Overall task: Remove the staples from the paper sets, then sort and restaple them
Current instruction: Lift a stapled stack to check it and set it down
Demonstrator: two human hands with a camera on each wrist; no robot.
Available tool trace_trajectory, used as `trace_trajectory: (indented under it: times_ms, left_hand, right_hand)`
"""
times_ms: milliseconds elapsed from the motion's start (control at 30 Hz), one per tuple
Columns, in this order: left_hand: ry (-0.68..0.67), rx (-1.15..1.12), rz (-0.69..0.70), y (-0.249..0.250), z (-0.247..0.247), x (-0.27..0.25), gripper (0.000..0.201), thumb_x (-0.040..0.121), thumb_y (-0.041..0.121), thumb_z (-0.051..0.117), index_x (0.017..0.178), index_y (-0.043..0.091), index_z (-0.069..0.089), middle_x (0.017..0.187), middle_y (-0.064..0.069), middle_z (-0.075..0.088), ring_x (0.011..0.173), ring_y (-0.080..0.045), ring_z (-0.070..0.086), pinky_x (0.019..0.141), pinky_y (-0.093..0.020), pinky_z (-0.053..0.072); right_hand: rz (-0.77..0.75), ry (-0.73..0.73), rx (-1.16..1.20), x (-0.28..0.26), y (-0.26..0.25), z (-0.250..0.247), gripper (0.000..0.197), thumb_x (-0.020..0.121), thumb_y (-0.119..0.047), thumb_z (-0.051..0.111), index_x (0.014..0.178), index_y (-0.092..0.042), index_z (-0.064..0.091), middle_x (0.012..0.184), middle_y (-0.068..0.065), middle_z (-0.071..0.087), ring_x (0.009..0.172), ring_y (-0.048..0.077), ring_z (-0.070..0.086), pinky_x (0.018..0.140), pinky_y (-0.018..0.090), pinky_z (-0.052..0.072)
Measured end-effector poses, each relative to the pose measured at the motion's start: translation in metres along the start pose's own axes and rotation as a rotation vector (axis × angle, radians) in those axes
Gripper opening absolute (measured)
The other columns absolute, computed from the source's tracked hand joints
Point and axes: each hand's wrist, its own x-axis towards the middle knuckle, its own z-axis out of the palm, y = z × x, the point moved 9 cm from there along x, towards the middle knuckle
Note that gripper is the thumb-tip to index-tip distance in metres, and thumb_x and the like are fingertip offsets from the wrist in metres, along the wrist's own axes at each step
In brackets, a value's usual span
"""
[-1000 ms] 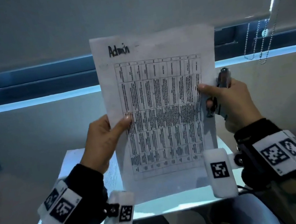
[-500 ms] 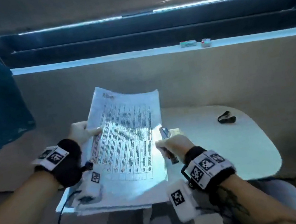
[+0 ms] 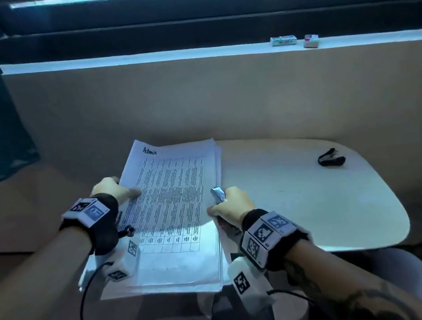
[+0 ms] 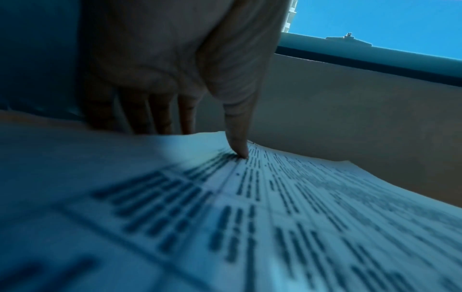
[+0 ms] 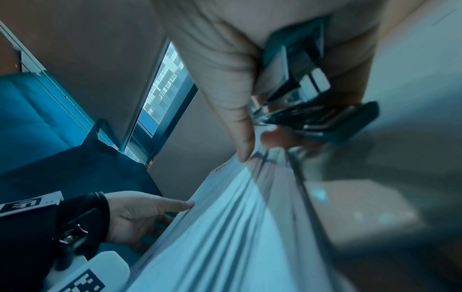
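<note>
Nearest the camera, on the near left part of the pale rounded table, a stack of paper sets is seen lying flat, its top sheet headed "Admin"; the left hand is laid at the stack's left edge, the thumb pressed straight down on the printed grid, the other fingers extended beyond the edge, nothing being gripped; at the stack's right edge the right hand is curled round a stapler, whose metal nose projects past the knuckles, while its thumb tip is set against the paper edges; farther right on the table a small black staple remover is left lying, well apart from the hands; farthest off, two small boxes are stood on the window ledge; one second earlier the top sheet was held upright before the camera by both hands, and it has since been lowered flat onto the stack.
</note>
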Motion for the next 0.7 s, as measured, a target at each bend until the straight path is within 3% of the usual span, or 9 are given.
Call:
trace_trajectory:
  times_ms: [67, 167, 267, 333, 400, 500, 567, 633, 700]
  left_hand:
    - [-0.086, 0.096, -0.051, -0.006, 0.003, -0.001, 0.073, 0.078, 0.043, 0.070, 0.131, 0.000, 0.043, 0.129, -0.020, 0.052, 0.116, -0.035, 0.051, 0.093, -0.037, 0.042]
    - [-0.259, 0.208, -0.109, -0.015, 0.012, -0.009, 0.080, 0.086, 0.056, 0.051, 0.138, -0.003, 0.034, 0.140, -0.021, 0.042, 0.123, -0.034, 0.045, 0.096, -0.034, 0.038]
    - [-0.345, 0.291, -0.087, -0.010, 0.022, -0.021, 0.080, 0.089, 0.057, 0.045, 0.140, -0.003, 0.031, 0.143, -0.020, 0.038, 0.125, -0.032, 0.044, 0.098, -0.033, 0.037]
    - [-0.346, 0.312, -0.050, 0.001, 0.029, -0.028, 0.069, 0.092, 0.048, 0.047, 0.136, -0.004, 0.035, 0.131, -0.021, 0.048, 0.109, -0.030, 0.051, 0.089, -0.032, 0.042]
    - [-0.301, 0.295, 0.010, 0.019, 0.031, -0.034, 0.048, 0.094, 0.036, 0.051, 0.122, -0.002, 0.046, 0.102, -0.015, 0.054, 0.089, -0.024, 0.050, 0.068, -0.028, 0.043]
    - [-0.275, 0.264, 0.059, 0.047, 0.039, -0.041, 0.015, 0.090, 0.018, 0.054, 0.092, 0.003, 0.049, 0.077, -0.006, 0.048, 0.070, -0.020, 0.047, 0.051, -0.024, 0.033]
    - [-0.357, 0.178, 0.075, 0.067, 0.057, -0.050, 0.024, 0.086, 0.010, 0.059, 0.107, 0.000, 0.055, 0.096, -0.016, 0.059, 0.078, -0.025, 0.054, 0.056, -0.026, 0.041]
    - [-0.431, 0.067, 0.093, 0.086, 0.078, -0.059, 0.043, 0.086, 0.011, 0.062, 0.124, -0.005, 0.050, 0.119, -0.020, 0.058, 0.102, -0.032, 0.057, 0.079, -0.034, 0.050]
    - [-0.473, 0.006, 0.104, 0.103, 0.098, -0.071, 0.043, 0.087, 0.014, 0.063, 0.124, -0.002, 0.048, 0.119, -0.017, 0.060, 0.104, -0.030, 0.059, 0.092, -0.037, 0.048]
  right_hand:
    - [0.030, 0.025, -0.051, -0.004, 0.005, -0.005, 0.029, 0.078, -0.029, 0.069, 0.073, -0.014, 0.044, 0.084, 0.007, 0.059, 0.075, 0.024, 0.061, 0.062, 0.028, 0.046]
    - [0.073, 0.052, -0.068, -0.008, 0.011, -0.009, 0.031, 0.080, -0.033, 0.068, 0.072, -0.015, 0.044, 0.089, 0.007, 0.064, 0.085, 0.025, 0.066, 0.071, 0.032, 0.052]
    - [0.126, 0.056, 0.016, -0.009, 0.014, -0.012, 0.032, 0.082, -0.029, 0.069, 0.071, -0.013, 0.043, 0.077, 0.003, 0.056, 0.073, 0.017, 0.059, 0.065, 0.028, 0.046]
    - [0.184, 0.002, 0.238, -0.012, 0.019, -0.012, 0.025, 0.082, -0.020, 0.071, 0.081, -0.007, 0.049, 0.073, 0.003, 0.051, 0.060, 0.012, 0.050, 0.057, 0.024, 0.044]
    - [0.257, -0.087, 0.424, -0.018, 0.026, -0.015, 0.022, 0.082, -0.010, 0.069, 0.094, -0.002, 0.053, 0.069, 0.006, 0.054, 0.050, 0.012, 0.048, 0.043, 0.018, 0.042]
    - [0.308, -0.127, 0.420, -0.021, 0.042, -0.038, 0.013, 0.084, -0.002, 0.064, 0.077, -0.002, 0.054, 0.041, 0.001, 0.053, 0.030, 0.009, 0.044, 0.035, 0.013, 0.037]
    - [0.311, -0.081, 0.371, -0.023, 0.053, -0.066, 0.013, 0.086, -0.001, 0.063, 0.079, -0.002, 0.052, 0.037, 0.000, 0.050, 0.026, 0.008, 0.042, 0.035, 0.013, 0.038]
    - [0.325, -0.025, 0.330, -0.024, 0.069, -0.097, 0.012, 0.086, -0.002, 0.062, 0.091, -0.001, 0.052, 0.044, 0.003, 0.051, 0.027, 0.009, 0.043, 0.034, 0.015, 0.039]
    - [0.310, 0.044, 0.194, -0.023, 0.081, -0.126, 0.018, 0.086, -0.004, 0.063, 0.099, 0.001, 0.052, 0.058, 0.006, 0.051, 0.035, 0.011, 0.047, 0.038, 0.017, 0.040]
